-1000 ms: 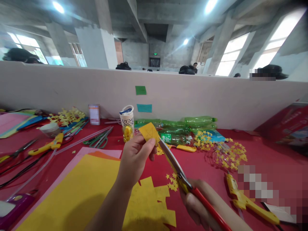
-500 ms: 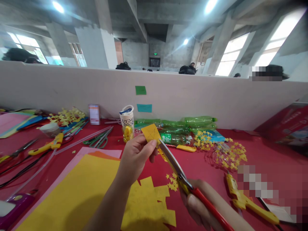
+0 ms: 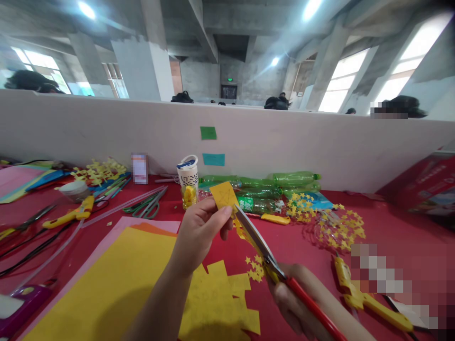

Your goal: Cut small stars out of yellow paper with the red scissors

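Observation:
My left hand [image 3: 199, 235] pinches a small yellow paper square [image 3: 223, 194] and holds it upright above the red table [image 3: 373, 222]. My right hand [image 3: 296, 300] grips red-handled scissors [image 3: 265, 253], whose blades touch the square's lower right edge. A narrow yellow strip hangs from the square beside the blades. Small yellow paper stars [image 3: 256, 270] lie on the table just under the scissors. A large yellow sheet [image 3: 117, 289] with a notched cut edge lies below my left arm.
Green plastic bottles [image 3: 263, 187] and a white cup [image 3: 188, 173] stand by the white partition [image 3: 106, 132]. Many cut stars [image 3: 341, 227] lie at the right, with a yellow glue gun [image 3: 359, 293] nearer me. Green scissors [image 3: 147, 203], another glue gun [image 3: 71, 215] and coloured papers fill the left.
The yellow square has shrunk slightly as the scissors cut along its edge; a trimmed strip now hangs by the blades. Both hands stay almost where they were.

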